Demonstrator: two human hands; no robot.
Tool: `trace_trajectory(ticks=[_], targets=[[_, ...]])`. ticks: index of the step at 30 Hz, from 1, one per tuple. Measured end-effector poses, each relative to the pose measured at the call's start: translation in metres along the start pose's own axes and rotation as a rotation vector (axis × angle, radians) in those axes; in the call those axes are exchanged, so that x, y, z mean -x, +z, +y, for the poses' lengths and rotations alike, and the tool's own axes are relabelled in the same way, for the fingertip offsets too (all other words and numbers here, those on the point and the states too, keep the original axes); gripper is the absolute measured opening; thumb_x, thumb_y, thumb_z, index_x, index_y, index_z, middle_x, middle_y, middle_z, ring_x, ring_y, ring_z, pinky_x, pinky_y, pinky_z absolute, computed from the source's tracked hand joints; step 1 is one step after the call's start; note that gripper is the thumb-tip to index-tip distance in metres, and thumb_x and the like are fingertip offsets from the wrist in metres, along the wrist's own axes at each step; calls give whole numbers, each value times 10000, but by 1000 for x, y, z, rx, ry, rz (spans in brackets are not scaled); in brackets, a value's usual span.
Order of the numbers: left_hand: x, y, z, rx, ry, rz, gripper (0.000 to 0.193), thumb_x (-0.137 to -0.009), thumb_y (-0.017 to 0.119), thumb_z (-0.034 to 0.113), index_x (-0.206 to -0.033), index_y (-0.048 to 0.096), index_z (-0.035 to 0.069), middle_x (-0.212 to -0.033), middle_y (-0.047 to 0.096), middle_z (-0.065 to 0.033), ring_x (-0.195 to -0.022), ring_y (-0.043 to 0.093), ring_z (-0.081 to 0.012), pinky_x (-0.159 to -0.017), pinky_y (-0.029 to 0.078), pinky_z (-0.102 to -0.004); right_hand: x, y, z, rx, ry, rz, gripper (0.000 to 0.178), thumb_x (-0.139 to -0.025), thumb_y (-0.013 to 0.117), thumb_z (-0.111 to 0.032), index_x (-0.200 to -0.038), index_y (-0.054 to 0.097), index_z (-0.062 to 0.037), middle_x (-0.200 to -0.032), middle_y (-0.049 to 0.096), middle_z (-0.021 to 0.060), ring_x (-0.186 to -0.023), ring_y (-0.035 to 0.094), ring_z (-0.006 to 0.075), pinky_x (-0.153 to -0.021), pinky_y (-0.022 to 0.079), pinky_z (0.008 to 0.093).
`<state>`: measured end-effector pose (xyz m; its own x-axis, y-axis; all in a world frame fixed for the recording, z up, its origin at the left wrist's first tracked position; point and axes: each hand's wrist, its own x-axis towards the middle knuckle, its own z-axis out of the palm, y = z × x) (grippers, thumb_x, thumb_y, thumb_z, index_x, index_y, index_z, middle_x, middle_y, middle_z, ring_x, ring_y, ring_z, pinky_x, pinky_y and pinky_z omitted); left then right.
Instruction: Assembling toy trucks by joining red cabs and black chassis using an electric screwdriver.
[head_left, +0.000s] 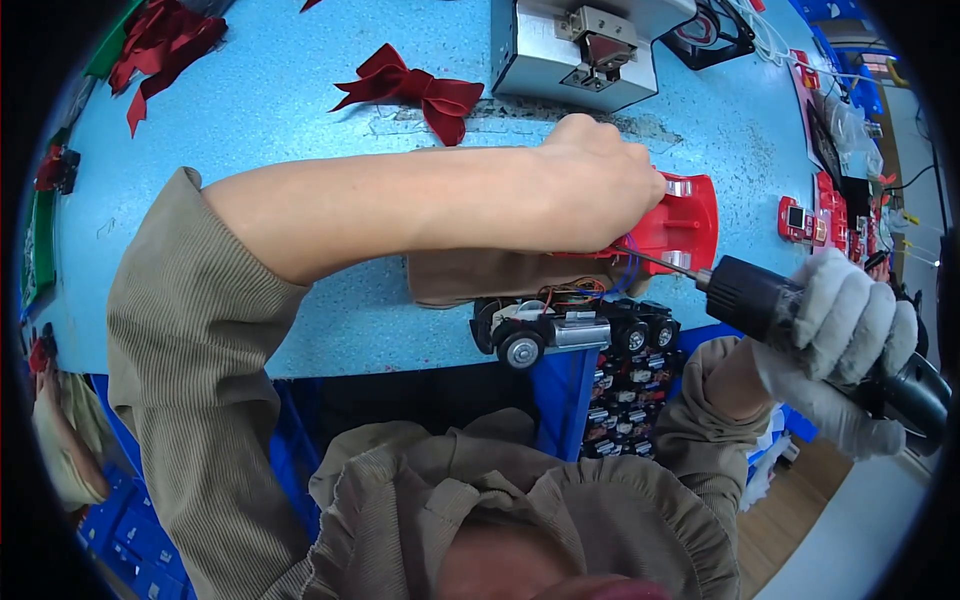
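My bare left hand [605, 185] reaches across the table, its fingers curled over a red plastic toy truck shell [690, 215] that lies with its hollow side up. In my right hand [845, 335], which wears a white glove, is a black electric screwdriver [755, 297]. Its thin bit points left into the shell, close beneath my left hand; where the tip meets it is hard to make out. Blue and other thin wires run from the shell to a black toy truck chassis [560, 330] with silver wheels, near the table's front edge. A brown cloth pad [460, 278] lies under my left wrist.
A red ribbon bow [410, 92] lies behind my forearm, more red ribbon [165, 50] at the far left. A metal box device [575, 60] and a black fan [708, 35] stand at the back. Red toy parts [815, 218] line the right edge. Below the front edge sit several chassis [625, 405].
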<state>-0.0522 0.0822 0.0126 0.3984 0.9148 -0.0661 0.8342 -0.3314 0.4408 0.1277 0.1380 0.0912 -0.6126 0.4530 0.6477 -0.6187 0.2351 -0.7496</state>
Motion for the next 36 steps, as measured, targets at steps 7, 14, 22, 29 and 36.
trace_trajectory(ticks=[7, 14, 22, 29, 36], targets=[[0, -17, -5, 45, -32, -238, 283, -723, 643, 172, -981, 631, 56, -949, 630, -150, -893, 629, -297, -699, 500, -408, 1, -1, 28, -5, 42, -48, 464, -637, 702, -534, -799, 510, -144, -628, 556, -51, -493, 566, 59, -470, 486, 189], [13, 0, -11, 70, 92, 25, 243, -727, 650, 190, -933, 649, 61, -942, 633, -166, -869, 635, -307, -696, 506, -404, 4, 7, 43, 20, 92, -27, 461, -640, 703, -534, -787, 499, -148, -626, 552, -50, -482, 557, 55, -450, 478, 187], [11, -6, -9, 65, 39, -29, 230, -712, 650, 173, -913, 658, 61, -935, 636, -170, -864, 636, -323, -686, 513, -404, 8, 10, 55, -18, 25, -77, 478, -655, 696, -546, -796, 466, -151, -616, 520, -55, -456, 531, 61, -437, 465, 197], [18, -7, -7, 125, -42, -29, 244, -711, 632, 149, -936, 662, 57, -954, 630, -181, -889, 624, -322, -739, 501, -404, 5, 27, 61, 1, 26, -185, 476, -705, 659, -554, -828, 450, -145, -614, 495, -48, -454, 521, 80, -443, 460, 228], [57, 35, -30, 655, 125, 413, 560, -684, 697, 142, -1192, 494, 17, -1080, 562, -210, -1018, 551, -328, -854, 461, -375, 8, 36, 59, 61, 59, -125, 485, -726, 638, -563, -847, 447, -133, -620, 484, -46, -455, 507, 92, -449, 453, 257]])
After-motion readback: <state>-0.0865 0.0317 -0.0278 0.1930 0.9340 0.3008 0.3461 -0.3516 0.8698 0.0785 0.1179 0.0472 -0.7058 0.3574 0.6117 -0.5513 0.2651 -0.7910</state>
